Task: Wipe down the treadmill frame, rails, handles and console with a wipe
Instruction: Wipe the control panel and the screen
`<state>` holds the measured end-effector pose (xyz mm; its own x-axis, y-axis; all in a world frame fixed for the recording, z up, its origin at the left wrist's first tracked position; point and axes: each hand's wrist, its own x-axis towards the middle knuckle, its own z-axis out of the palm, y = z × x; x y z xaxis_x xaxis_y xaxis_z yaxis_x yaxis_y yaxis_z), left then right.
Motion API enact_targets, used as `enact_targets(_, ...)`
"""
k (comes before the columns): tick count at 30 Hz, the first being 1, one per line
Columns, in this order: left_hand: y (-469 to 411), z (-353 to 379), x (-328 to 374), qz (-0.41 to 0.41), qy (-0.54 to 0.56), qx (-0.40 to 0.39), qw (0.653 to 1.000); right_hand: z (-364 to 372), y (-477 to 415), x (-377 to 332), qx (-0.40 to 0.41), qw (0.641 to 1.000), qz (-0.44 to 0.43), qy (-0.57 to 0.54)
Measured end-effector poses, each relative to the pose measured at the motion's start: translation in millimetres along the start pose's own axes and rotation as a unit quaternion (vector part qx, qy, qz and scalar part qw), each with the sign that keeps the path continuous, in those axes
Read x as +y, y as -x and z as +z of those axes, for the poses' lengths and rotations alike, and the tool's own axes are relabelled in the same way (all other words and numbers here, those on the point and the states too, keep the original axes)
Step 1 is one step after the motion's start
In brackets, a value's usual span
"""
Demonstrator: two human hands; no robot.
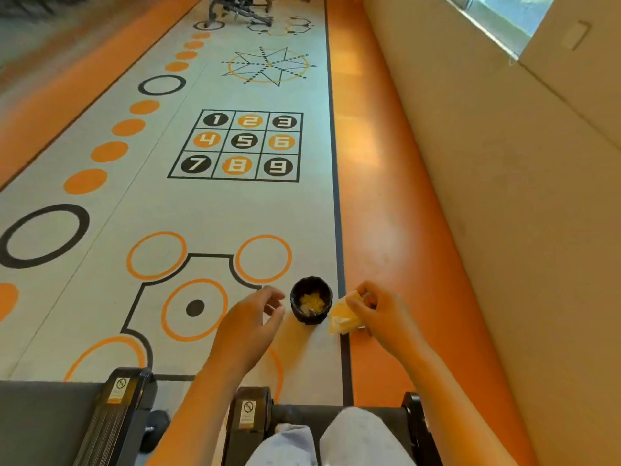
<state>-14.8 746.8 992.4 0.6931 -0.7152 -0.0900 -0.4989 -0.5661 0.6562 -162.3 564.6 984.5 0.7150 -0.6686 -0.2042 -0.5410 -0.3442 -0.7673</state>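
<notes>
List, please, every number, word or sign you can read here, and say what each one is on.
"1 2 3 / 4 5 6 / 7 8 9": number grid printed on the floor mat.
Left treadmill sticker: prohibition symbol; its text is too blurred.
Right treadmill sticker: the same.

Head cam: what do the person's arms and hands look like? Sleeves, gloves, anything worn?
Both forearms are bare up to the frame edge, no sleeves showing. The left hand and right hand have no gloves; no watch, rings or bands are visible. Light grey trousers cover the knees below.
</notes>
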Motion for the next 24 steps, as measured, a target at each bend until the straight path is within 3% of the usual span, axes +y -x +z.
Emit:
enact_targets(14, -110.5, 8.1, -63.0, -0.016, 0.000, -0.026, 1.000, 44.5, -115.4, 5.4, 0.005, 0.999, 0.019, -0.032)
enact_targets(19, -167.4, 63.7, -122.5, -0.029, -0.008, -0.022, 0.999, 96.8, -166.6, 75.0, -0.016, 0.996, 0.031, -0.078)
enact_targets(24, -250.7, 163.8, -181.5, -0.025, -0.023, -0.018, 0.999, 161.7, -245.9, 169.6, 0.006, 0.994, 0.041, -0.102)
